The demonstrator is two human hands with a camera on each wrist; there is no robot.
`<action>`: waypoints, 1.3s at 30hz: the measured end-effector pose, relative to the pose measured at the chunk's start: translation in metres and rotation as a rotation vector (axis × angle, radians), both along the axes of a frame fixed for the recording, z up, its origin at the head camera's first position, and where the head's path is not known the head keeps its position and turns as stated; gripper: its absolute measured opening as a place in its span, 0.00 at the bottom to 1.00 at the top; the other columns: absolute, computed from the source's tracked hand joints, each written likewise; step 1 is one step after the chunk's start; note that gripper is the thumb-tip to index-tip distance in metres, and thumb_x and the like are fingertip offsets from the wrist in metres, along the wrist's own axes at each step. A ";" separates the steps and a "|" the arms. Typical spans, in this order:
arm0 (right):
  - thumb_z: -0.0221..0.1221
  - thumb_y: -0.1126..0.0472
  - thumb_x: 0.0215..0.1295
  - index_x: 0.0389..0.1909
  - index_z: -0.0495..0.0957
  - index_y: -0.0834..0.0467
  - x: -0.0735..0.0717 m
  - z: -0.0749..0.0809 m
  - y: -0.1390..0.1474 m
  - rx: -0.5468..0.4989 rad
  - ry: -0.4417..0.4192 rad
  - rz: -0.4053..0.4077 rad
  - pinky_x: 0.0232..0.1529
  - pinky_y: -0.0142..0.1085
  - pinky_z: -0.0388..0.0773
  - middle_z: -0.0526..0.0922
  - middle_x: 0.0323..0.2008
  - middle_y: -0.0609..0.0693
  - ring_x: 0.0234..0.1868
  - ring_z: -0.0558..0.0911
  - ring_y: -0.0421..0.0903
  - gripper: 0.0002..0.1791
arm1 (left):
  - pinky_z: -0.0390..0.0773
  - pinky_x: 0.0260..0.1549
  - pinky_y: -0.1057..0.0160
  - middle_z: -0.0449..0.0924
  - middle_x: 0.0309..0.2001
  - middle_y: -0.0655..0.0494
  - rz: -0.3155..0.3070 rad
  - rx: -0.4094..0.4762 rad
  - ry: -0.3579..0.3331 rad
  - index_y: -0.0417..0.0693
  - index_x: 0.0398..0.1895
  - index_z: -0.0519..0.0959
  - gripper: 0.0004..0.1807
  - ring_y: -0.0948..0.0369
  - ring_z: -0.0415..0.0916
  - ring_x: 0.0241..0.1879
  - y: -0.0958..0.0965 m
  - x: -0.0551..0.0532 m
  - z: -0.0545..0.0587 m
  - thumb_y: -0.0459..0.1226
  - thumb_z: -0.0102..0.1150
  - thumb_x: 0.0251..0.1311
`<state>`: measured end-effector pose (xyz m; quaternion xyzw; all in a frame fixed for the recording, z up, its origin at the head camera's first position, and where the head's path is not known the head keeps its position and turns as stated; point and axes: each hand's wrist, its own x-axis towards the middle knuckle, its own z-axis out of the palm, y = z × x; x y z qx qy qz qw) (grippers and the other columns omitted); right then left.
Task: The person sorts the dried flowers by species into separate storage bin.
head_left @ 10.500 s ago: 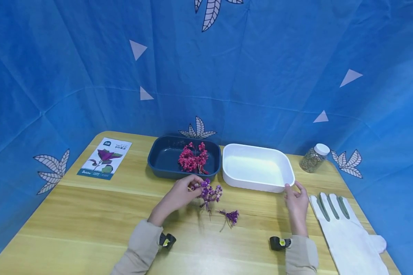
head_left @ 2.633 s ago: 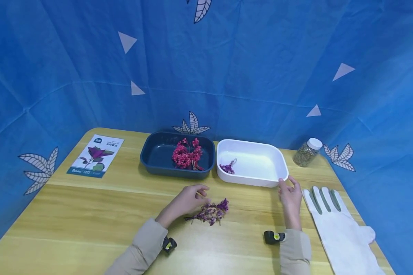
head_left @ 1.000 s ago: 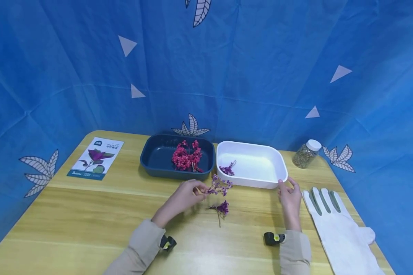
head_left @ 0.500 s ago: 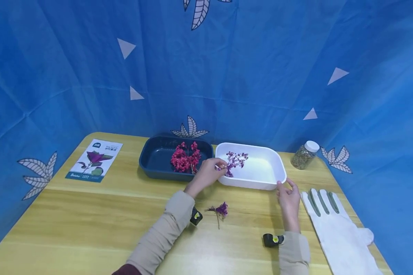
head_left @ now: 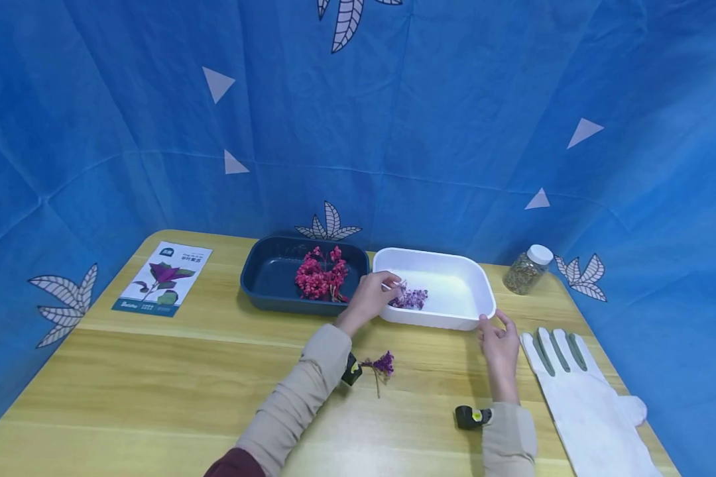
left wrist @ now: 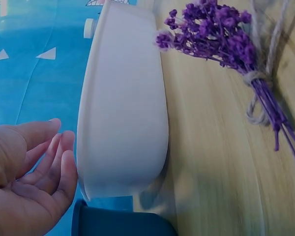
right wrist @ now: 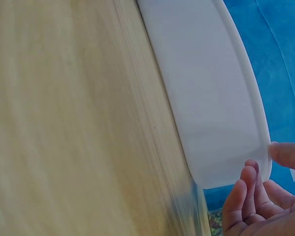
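Note:
In the head view, my left hand is over the left end of the white tray. Its fingers are loosely bent beside the rim, and no stem shows between them in the left wrist view. A pale purple dried-flower bunch lies in the tray by the fingertips; the sprig seen there earlier is not distinguishable. My right hand pinches the tray's near right corner, with the thumb at the rim and fingers outside. A darker purple bunch, tied with string, lies on the table below the left hand.
Left of the white tray stands a dark blue tray with red dried flowers. A printed flower card lies far left. A lidded jar stands back right, and white gloves lie at the right. Blue cloth hangs behind.
My left hand has picked a purple bunch off the table, carried it into the white tray and lowered it there. The right hand keeps its place on the tray corner.

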<state>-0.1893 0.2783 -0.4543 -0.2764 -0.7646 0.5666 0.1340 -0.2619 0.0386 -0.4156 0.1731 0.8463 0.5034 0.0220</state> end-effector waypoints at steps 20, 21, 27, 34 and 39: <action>0.52 0.50 0.70 0.70 0.58 0.60 0.000 -0.002 0.000 0.007 0.018 0.010 0.31 0.24 0.76 0.78 0.47 0.63 0.29 0.78 0.33 0.32 | 0.77 0.40 0.64 0.83 0.39 0.48 -0.026 0.091 -0.021 0.40 0.48 0.80 0.12 0.57 0.78 0.39 -0.041 0.039 -0.006 0.33 0.59 0.61; 0.52 0.50 0.70 0.70 0.58 0.60 0.001 -0.002 0.000 0.008 0.017 0.009 0.31 0.24 0.76 0.78 0.47 0.63 0.29 0.78 0.33 0.32 | 0.78 0.40 0.64 0.83 0.39 0.48 -0.032 0.097 -0.027 0.39 0.47 0.80 0.12 0.57 0.79 0.39 -0.044 0.043 -0.008 0.33 0.59 0.61; 0.52 0.50 0.69 0.69 0.58 0.59 0.001 -0.001 0.000 0.009 0.014 0.002 0.31 0.25 0.76 0.79 0.44 0.60 0.28 0.78 0.33 0.32 | 0.78 0.38 0.65 0.84 0.39 0.49 -0.068 0.090 -0.035 0.37 0.47 0.80 0.13 0.57 0.79 0.38 -0.060 0.063 -0.017 0.34 0.60 0.61; 0.52 0.49 0.70 0.70 0.57 0.60 0.001 -0.001 0.001 0.007 0.013 0.008 0.32 0.24 0.76 0.78 0.45 0.60 0.29 0.77 0.33 0.33 | 0.78 0.38 0.65 0.84 0.40 0.46 -0.077 0.081 -0.022 0.37 0.47 0.80 0.12 0.55 0.79 0.38 -0.067 0.072 -0.029 0.33 0.59 0.61; 0.51 0.48 0.70 0.71 0.56 0.58 0.000 0.000 0.000 0.006 -0.002 0.013 0.34 0.23 0.75 0.77 0.47 0.61 0.31 0.77 0.35 0.33 | 0.78 0.35 0.68 0.83 0.39 0.45 -0.091 0.088 -0.039 0.35 0.46 0.80 0.12 0.56 0.79 0.36 -0.065 0.076 -0.041 0.32 0.60 0.60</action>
